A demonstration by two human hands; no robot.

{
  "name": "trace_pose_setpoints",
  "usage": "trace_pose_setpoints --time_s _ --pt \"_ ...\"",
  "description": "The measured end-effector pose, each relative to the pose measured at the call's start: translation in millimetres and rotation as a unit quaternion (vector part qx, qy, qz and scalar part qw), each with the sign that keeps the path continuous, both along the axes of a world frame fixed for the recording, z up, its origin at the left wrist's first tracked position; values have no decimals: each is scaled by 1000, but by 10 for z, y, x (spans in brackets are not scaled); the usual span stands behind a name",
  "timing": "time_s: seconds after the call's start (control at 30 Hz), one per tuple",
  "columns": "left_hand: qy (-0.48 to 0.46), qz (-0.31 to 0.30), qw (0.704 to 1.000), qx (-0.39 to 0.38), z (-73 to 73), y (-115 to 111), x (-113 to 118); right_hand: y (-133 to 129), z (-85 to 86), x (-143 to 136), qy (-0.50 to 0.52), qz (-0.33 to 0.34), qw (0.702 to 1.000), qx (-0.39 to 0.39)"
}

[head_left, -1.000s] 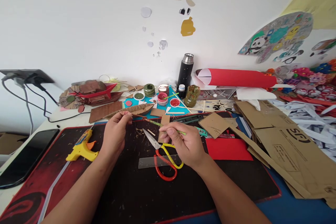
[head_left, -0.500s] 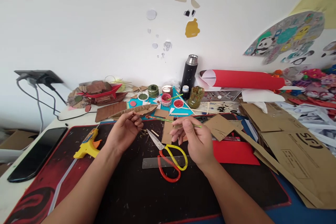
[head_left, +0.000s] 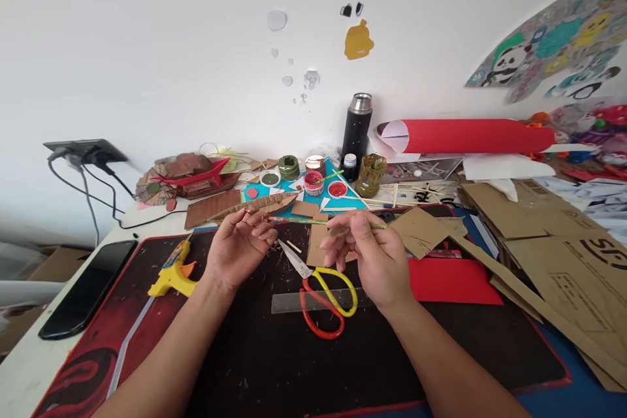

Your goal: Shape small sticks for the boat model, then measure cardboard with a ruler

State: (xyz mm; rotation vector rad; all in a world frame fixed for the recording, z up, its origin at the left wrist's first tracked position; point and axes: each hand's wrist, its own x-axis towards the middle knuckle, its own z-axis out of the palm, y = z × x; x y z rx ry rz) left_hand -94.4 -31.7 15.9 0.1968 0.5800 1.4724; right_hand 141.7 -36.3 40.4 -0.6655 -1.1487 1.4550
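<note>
The dark desk mat [head_left: 274,366] spreads under everything, with flattened cardboard [head_left: 563,274] at its right and a yellow glue gun [head_left: 171,274] on its left part. Scissors [head_left: 304,272] lie in the middle of the mat, their blades slightly apart, below the gap between the two hands. The right hand [head_left: 377,258] is raised above the mat, thumb pressed toward the forefinger to pinch a slim green-handled paintbrush [head_left: 309,221], its other fingers loosely curled. The left hand [head_left: 240,251] is turned palm up just below a boat-shaped cardboard piece [head_left: 277,200], fingers bent, thumb and forefinger close together; whether they pinch anything I cannot tell. The paintbrush lies nearly level between the hands: its tail passes out beyond the right thumb, its shaft crosses the open space, and its paint-darkened tip ends at the left fingertips — touching or just short of them, the view does not settle which. It looks light and stiff along the shaft, probably softer at the tip, and perhaps slick where paint coats it, so the cleaner green part of the handle seems the best hold.
</note>
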Motion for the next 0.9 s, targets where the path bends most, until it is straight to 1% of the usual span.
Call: trace_pose_setpoints --time_s 0.2,0.3,0.4,0.53,0.7,0.8,0.9 --pt "27 -4 999 -22 -28 1 49 -14 10 -12 -13 12 1000 -15" --pt "46 -16 998 -28 -40 2 80 -18 10 -15 -16 23 999 -24" --pt "40 -26 998 -40 -57 3 96 -12 12 -10 -10 25 999 -27" --pt "24 -23 998 -44 -86 11 76 2 23 12 9 15 1000 -15" --pt "16 -23 999 -24 -93 22 27 26 45 53 39 -9 999 12" --pt "21 -16 999 -19 -85 25 14 33 53 70 38 -24 999 14" --pt "37 -9 999 -23 -90 33 8 27 54 66 40 -17 999 14"
